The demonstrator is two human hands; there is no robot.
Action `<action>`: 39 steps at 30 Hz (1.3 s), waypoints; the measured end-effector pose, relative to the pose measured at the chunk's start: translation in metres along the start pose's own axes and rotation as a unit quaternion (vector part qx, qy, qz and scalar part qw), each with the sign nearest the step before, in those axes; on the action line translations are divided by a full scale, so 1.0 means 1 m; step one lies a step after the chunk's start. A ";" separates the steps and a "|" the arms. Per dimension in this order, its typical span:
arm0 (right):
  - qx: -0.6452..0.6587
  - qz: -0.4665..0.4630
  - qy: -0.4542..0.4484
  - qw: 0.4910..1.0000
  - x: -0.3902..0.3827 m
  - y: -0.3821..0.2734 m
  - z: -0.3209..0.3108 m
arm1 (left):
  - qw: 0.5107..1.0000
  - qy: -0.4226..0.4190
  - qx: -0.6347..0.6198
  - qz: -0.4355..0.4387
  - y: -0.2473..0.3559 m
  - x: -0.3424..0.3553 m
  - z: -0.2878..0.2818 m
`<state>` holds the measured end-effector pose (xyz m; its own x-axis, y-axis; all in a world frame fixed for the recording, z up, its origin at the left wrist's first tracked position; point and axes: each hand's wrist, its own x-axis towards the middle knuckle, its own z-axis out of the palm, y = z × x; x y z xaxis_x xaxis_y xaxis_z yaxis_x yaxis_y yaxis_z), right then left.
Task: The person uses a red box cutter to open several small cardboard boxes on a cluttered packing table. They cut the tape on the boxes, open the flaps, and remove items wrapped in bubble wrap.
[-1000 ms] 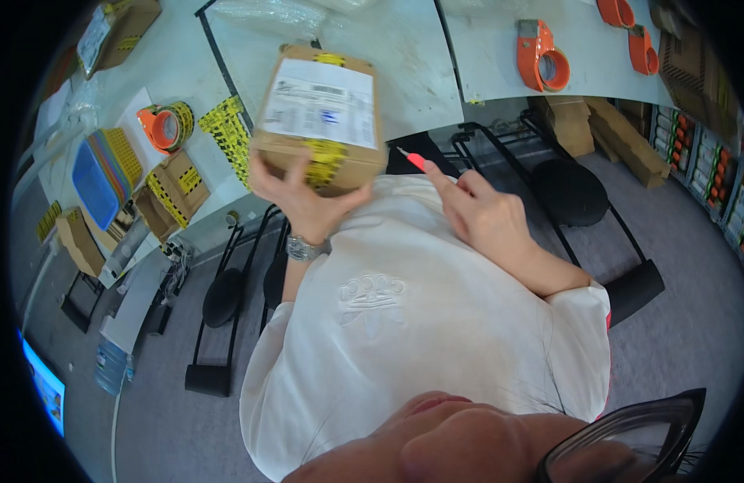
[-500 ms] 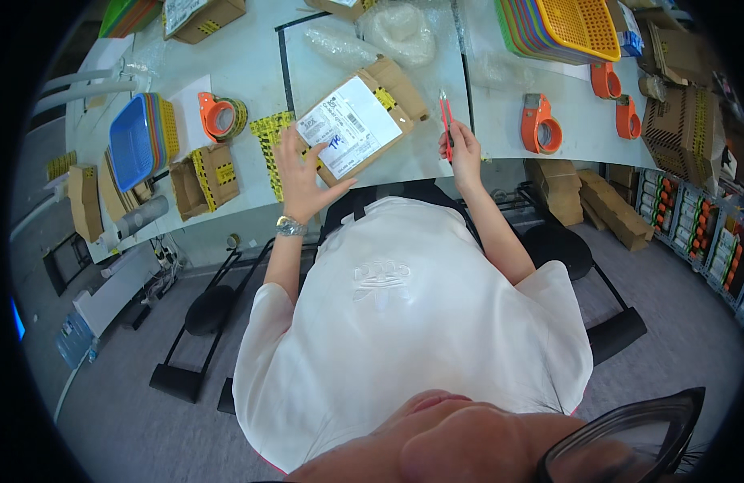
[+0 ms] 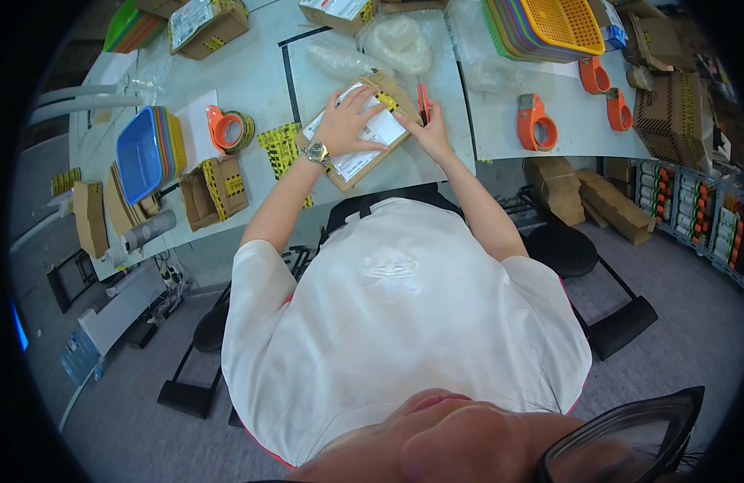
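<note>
A cardboard box (image 3: 360,161) with a white label and yellow-black tape lies at an angle on the table in front of me. My left hand (image 3: 348,125) rests over its top, fingers spread across the label. At its right side, my right hand (image 3: 428,130) grips a red cutter (image 3: 422,98) pointing away from me, with the thumb at the box's edge. Yellow-black tape strips (image 3: 279,147) are just left of the box, and crumpled bubble wrap (image 3: 396,44) lies beyond it.
Orange tape dispensers (image 3: 537,129) stand on the right; stacked colored baskets (image 3: 142,153) and another dispenser (image 3: 225,129) are at left. Open cardboard (image 3: 203,197) sits by the near left edge. Black folding chairs (image 3: 561,253) and a shelving rack (image 3: 694,217) are below table level.
The box has gone from being held up in my left hand to lying on the table. My left hand has since slid over its top, and my right hand with the cutter has moved left against it.
</note>
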<state>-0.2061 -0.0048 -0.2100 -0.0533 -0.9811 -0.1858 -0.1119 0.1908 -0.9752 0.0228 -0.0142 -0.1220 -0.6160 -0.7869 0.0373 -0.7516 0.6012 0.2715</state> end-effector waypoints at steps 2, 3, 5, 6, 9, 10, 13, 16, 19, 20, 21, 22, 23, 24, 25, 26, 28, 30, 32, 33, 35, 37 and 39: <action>0.008 0.004 -0.021 1.000 -0.003 0.001 0.000 | 1.000 0.009 -0.006 0.008 -0.003 -0.003 0.002; 0.024 0.009 -0.027 0.999 -0.005 0.000 0.000 | 1.000 0.025 -0.001 0.015 -0.004 -0.006 0.003; 0.053 0.027 -0.033 0.998 -0.007 -0.003 -0.001 | 0.996 0.069 -0.023 -0.054 -0.003 -0.013 0.002; 0.066 0.038 -0.033 0.996 -0.008 -0.005 -0.002 | 0.985 0.098 -0.050 -0.131 -0.002 -0.020 -0.001; 0.079 0.044 -0.023 0.996 -0.010 -0.009 -0.005 | 0.919 0.177 -0.062 -0.348 0.007 -0.055 -0.013; 0.084 0.040 -0.018 0.995 -0.011 -0.010 -0.005 | 0.879 0.177 -0.067 -0.437 0.012 -0.067 -0.015; 0.090 0.050 0.039 0.994 -0.013 -0.009 -0.002 | 0.864 0.242 -0.143 -0.417 0.026 -0.097 -0.015; 0.100 0.032 0.064 0.992 -0.016 -0.006 0.004 | 0.905 0.209 -0.072 -0.364 0.041 -0.100 -0.003; 0.090 0.005 0.089 0.992 -0.019 -0.004 0.008 | 0.887 0.180 -0.114 -0.410 0.058 -0.099 0.004; 0.090 0.006 0.093 0.992 -0.021 -0.004 0.009 | 0.865 0.179 -0.167 -0.439 0.065 -0.099 0.004; 0.087 0.016 0.096 0.991 -0.022 -0.003 0.009 | 0.820 0.217 -0.259 -0.461 0.072 -0.099 0.005; 0.084 0.024 0.101 0.991 -0.024 -0.003 0.010 | 0.765 0.255 -0.347 -0.479 0.081 -0.099 0.006; 0.078 0.022 0.108 0.991 -0.025 -0.003 0.010 | 0.700 0.292 -0.429 -0.491 0.090 -0.098 0.008; 0.073 0.018 0.116 0.990 -0.026 -0.002 0.011 | 0.656 0.323 -0.469 -0.496 0.094 -0.097 0.009; 0.065 0.019 0.125 0.990 -0.027 -0.002 0.012 | 0.609 0.354 -0.506 -0.498 0.097 -0.094 0.011; 0.071 0.014 0.122 0.990 -0.028 -0.002 0.012 | 0.564 0.382 -0.540 -0.495 0.100 -0.094 0.012; 0.079 0.021 0.124 0.989 -0.028 -0.002 0.013 | 0.514 0.389 -0.575 -0.504 0.101 -0.094 0.013; 0.069 0.013 0.117 0.991 -0.027 -0.003 0.012 | 0.477 0.369 -0.614 -0.509 0.101 -0.095 0.012; 0.065 0.014 0.109 0.992 -0.027 -0.003 0.010 | 0.446 0.329 -0.658 -0.510 0.104 -0.098 0.010; 0.067 0.014 0.101 0.992 -0.027 -0.003 0.009 | 0.493 0.276 -0.626 -0.537 0.106 -0.100 0.009; 0.068 0.007 0.096 0.993 -0.027 -0.003 0.008 | 0.585 0.179 -0.551 -0.568 0.113 -0.105 0.007; 0.064 -0.004 0.099 0.993 -0.026 -0.003 0.008 | 0.724 0.199 -0.372 -0.546 0.121 -0.111 0.008; 0.080 0.010 0.087 0.993 -0.026 -0.003 0.008 | 0.791 0.214 -0.274 -0.503 0.123 -0.117 0.011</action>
<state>-0.1964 0.0195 -0.2031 -0.2251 -0.9545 -0.1956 0.0486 0.1895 -0.9807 -0.0005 0.1534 -0.1039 0.4532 -0.8744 -0.1730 -0.5228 -0.4180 0.7429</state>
